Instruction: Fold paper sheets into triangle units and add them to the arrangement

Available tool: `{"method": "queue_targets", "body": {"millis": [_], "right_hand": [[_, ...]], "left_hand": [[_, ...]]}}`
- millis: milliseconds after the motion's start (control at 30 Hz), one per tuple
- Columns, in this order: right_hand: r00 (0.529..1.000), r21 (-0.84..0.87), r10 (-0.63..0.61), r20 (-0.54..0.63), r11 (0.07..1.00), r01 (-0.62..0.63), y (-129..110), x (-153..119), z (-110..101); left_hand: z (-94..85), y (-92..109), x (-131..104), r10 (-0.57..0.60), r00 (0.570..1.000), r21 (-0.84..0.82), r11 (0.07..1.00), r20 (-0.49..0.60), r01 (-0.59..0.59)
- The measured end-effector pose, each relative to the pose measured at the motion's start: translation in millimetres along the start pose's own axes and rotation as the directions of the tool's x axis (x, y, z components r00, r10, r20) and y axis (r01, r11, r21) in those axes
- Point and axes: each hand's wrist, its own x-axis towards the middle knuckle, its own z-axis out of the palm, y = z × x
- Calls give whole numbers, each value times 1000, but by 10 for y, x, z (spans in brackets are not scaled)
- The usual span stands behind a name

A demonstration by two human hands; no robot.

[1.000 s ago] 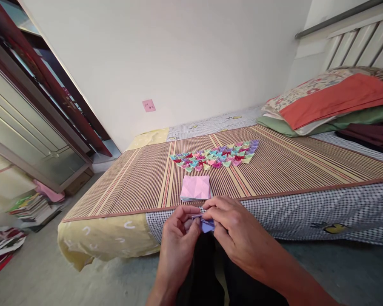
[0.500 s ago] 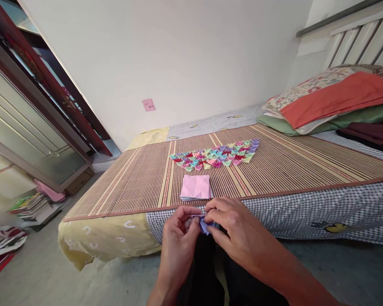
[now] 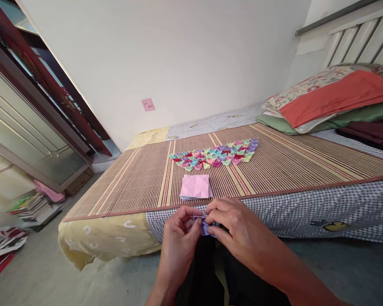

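A small purple-blue folded paper is pinched between both hands, just off the near edge of the bed. My left hand grips its left side with thumb and fingers. On its right side, the thumb and fingertips of my right hand are closed on it; parts of the paper are hidden by the fingers. Beyond the hands lies a stack of square paper, pink on top. Farther back, rows of small folded paper pieces in many colours stand close together on the mat.
A striped mat covers the bed. Pillows and dark cloth lie at the right. A pink note is on the wall. Piled books or papers sit on the floor at the left, near a glass-panelled door.
Both hands keep hold of the purple-blue paper, which has turned slightly between the fingertips. The stack and the rows of folded pieces have stayed in place.
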Motion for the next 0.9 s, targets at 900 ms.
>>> {"method": "queue_targets", "body": {"millis": [900], "right_hand": [[995, -11, 97, 30, 995, -97, -33, -18, -4]], "left_hand": [[28, 55, -58, -19, 999, 5, 1000, 26, 19]]}}
